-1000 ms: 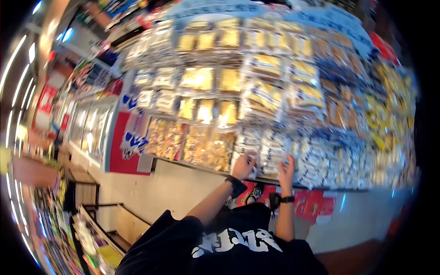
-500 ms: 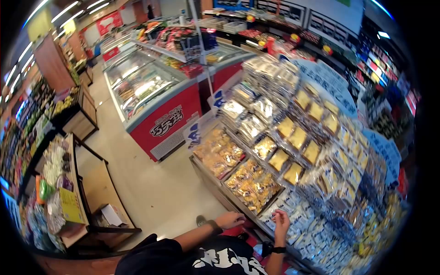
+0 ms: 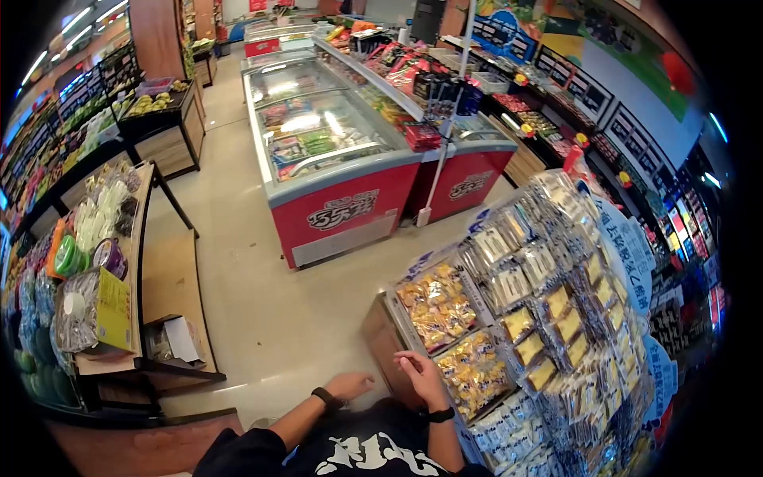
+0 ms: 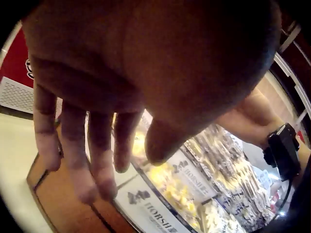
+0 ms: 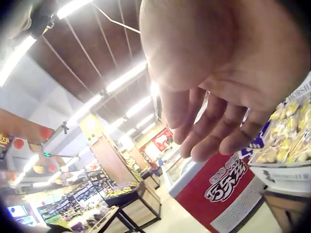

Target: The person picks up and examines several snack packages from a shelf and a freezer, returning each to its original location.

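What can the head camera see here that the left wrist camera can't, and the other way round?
Only the head view shows the freezer, the side shelf and the left hand empty beside the right hand. Only the left wrist view shows the left fingers straight, holding nothing, close up. Both show the snack rack and the right wristband.

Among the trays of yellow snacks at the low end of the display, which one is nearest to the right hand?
The lower tray of yellow snacks is nearest: the right hand hovers by its left edge, empty, while the other tray lies further up the display.
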